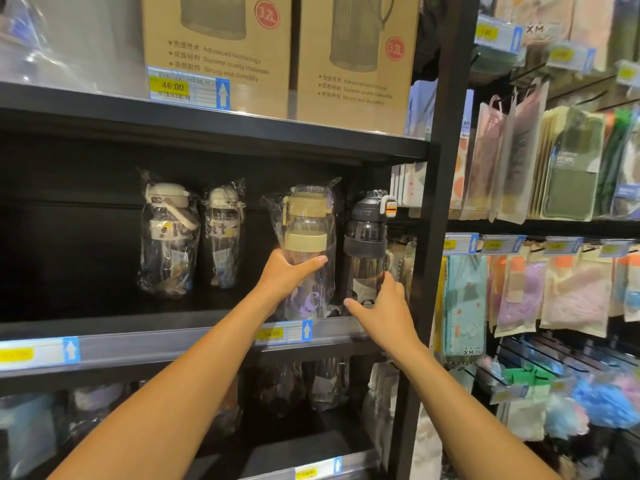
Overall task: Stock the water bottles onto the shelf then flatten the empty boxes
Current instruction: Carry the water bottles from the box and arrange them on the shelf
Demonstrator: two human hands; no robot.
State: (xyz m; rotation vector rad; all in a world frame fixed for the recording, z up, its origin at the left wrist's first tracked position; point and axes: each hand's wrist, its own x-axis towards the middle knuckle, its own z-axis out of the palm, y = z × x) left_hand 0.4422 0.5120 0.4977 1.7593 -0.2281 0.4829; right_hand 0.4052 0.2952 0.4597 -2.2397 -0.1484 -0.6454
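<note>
Head view: both bare forearms reach up and forward to the middle shelf [180, 344] of a dark rack. The left hand [287, 273] grips a beige-capped bottle [306, 233] in clear plastic wrap, with the thumb laid across its front just below the beige band and the other fingers hidden behind it. The bottle is upright, and its foot is hidden behind the shelf's front rail, so I cannot tell whether it rests on the board.

Just to its right, close beside it, stands a black bottle [366, 237] with a dark cap and an orange-and-white clasp. The right hand [384, 311] holds its lower part, thumb pointing left across the front and fingers curled up its right side. The two hands are apart, each on its own bottle, the right one sitting lower.

Further left on the same shelf, well apart from the hands, two wrapped white-capped bottles [168, 237] stand side by side. A yellow price tag [272, 333] reading 16.00 sits on the rail under the left wrist. On the shelf above stand two brown cartons [221, 64] marked 3.2L. Hanging packets [554, 168] fill the rack to the right.
</note>
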